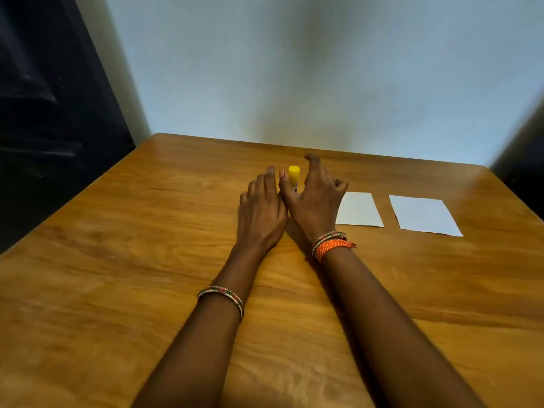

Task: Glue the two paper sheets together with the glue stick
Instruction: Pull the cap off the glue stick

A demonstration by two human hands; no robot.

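Glue stick (pixel 294 175): yellow, standing upright on the wooden table (pixel 147 260) near its far edge, directly between the two hands. Cap appears to be on, though its lower body is hidden behind the thumbs, so this is a guess.

Right hand (pixel 316 198): reaching in from the stick's right, index finger and thumb spread apart on either side of it, other fingers loosely curled. Thumb tip lies just beside the stick; whether it is touching cannot be told from this angle. Nothing gripped yet.

Left hand (pixel 262 213): palm down, fingers relaxed, just left of the stick, its side against the right thumb. Holds nothing.

Paper sheets: two white rectangles lying flat and apart from each other to the right of the hands; near sheet (pixel 359 209) partly behind the right hand, far sheet (pixel 424 214) further right. Neither shows glue; both are untouched.

Step in hand, as judged: picking up the stick. Advice: close thumb and forefinger low on the barrel rather than on the cap, so the upright stick does not tip. Lift straight up, then let the left hand pull the cap off while the right holds the barrel. Carry it to the near sheet and steady that sheet with the free hand before spreading.

Bangles (pixel 220 295) on left forearm; bangles and orange cord (pixel 332 245) on right wrist.
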